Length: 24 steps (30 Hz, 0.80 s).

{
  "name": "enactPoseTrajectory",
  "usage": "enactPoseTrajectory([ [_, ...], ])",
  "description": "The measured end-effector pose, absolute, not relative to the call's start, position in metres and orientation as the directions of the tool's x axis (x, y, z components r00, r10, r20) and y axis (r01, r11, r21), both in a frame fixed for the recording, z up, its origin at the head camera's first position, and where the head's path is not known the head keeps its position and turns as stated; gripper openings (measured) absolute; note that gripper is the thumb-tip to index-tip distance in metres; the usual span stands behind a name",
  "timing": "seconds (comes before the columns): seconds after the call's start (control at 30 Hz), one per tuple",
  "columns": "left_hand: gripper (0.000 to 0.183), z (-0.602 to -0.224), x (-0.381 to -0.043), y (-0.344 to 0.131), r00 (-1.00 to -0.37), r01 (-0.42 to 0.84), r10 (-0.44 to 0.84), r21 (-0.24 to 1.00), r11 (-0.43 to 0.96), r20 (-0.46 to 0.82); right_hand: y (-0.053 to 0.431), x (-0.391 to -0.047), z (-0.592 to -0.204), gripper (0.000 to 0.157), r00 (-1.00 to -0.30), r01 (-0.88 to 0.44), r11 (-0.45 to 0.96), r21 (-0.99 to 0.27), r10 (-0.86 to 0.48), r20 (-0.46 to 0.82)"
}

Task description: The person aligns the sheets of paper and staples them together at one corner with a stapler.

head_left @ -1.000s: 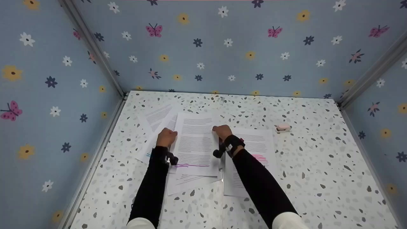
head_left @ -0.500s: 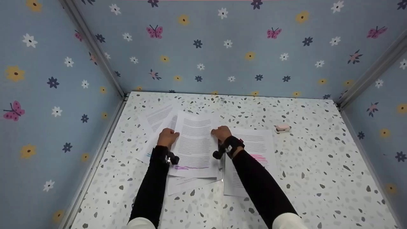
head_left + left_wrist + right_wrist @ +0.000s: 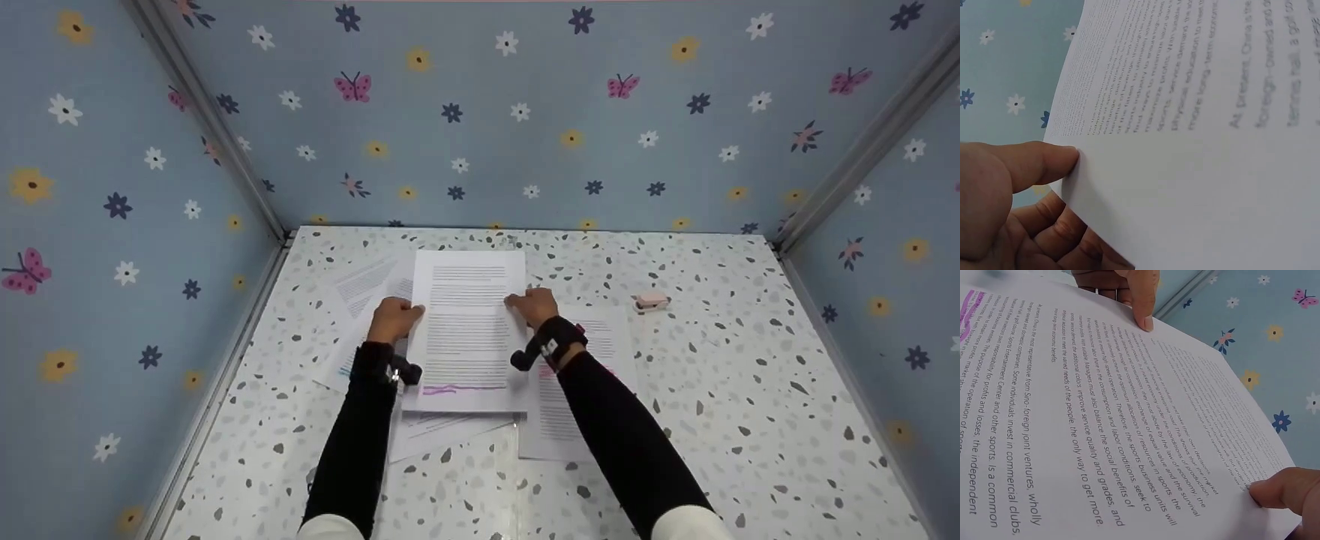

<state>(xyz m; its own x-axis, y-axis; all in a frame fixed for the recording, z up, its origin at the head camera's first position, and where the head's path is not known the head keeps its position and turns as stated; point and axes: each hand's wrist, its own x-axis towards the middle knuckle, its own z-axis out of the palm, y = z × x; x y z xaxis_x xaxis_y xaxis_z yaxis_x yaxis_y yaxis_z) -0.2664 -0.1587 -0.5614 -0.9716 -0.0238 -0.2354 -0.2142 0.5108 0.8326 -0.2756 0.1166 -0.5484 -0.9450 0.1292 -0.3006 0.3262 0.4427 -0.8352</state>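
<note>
Both hands hold a printed paper sheet (image 3: 466,337) by its long side edges, above other papers. Purple highlighter marks a line near its bottom. My left hand (image 3: 394,320) pinches the left edge, thumb on top and fingers underneath, as the left wrist view shows with the sheet (image 3: 1185,185) filling much of it. My right hand (image 3: 534,306) pinches the right edge the same way. In the right wrist view the thumb of the right hand (image 3: 1289,495) lies on the print, and the left hand (image 3: 1131,295) shows at the opposite edge.
Under and left of the held sheet lie fanned printed papers (image 3: 364,289), one with a blue mark. A pink-highlighted paper (image 3: 555,420) lies partly under the right forearm. A small pink stapler (image 3: 651,301) stands at right on the speckled table (image 3: 720,450). Flower-patterned walls (image 3: 480,112) surround it.
The held sheet has gone from slightly bowed and tilted to flatter and squarer, and appears larger, raised towards the camera. The right hand has shifted slightly right. The head view has turned a little.
</note>
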Motion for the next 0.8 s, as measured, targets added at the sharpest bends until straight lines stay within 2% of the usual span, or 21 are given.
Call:
enactPoseTrajectory([
  [0.03, 0.051, -0.559, -0.266, -0.156, -0.971, -0.213, -0.013, 0.84, 0.499, -0.238, 0.12, -0.275, -0.547, 0.041, -0.944, 0.329, 0.434, -0.838, 0.13, -0.303],
  [0.27, 0.046, -0.539, -0.266, -0.131, -0.973, -0.205, 0.011, 0.886, 0.416, -0.231, 0.146, -0.273, -0.533, 0.033, -0.938, 0.347, 0.372, -0.861, 0.156, -0.31],
  [0.37, 0.048, -0.534, -0.269, -0.118, -0.976, -0.184, 0.038, 0.901, 0.394, -0.216, 0.161, -0.271, -0.527, 0.047, -0.941, 0.337, 0.356, -0.872, 0.16, -0.298],
  [0.4, 0.049, -0.533, -0.269, -0.114, -0.976, -0.175, 0.05, 0.907, 0.384, -0.21, 0.166, -0.271, -0.526, 0.047, -0.942, 0.333, 0.352, -0.875, 0.162, -0.293],
  [0.53, 0.052, -0.528, -0.268, -0.097, -0.975, -0.147, 0.1, 0.915, 0.376, -0.197, 0.187, -0.27, -0.523, 0.027, -0.945, 0.32, 0.343, -0.883, 0.18, -0.272],
  [0.73, 0.047, -0.526, -0.268, -0.072, -0.96, -0.139, 0.173, 0.912, 0.387, -0.22, 0.219, -0.262, -0.523, 0.031, -0.943, 0.321, 0.364, -0.875, 0.204, -0.261],
  [0.8, 0.042, -0.528, -0.269, -0.063, -0.954, -0.143, 0.187, 0.907, 0.396, -0.232, 0.228, -0.258, -0.524, 0.025, -0.939, 0.328, 0.37, -0.869, 0.225, -0.259],
])
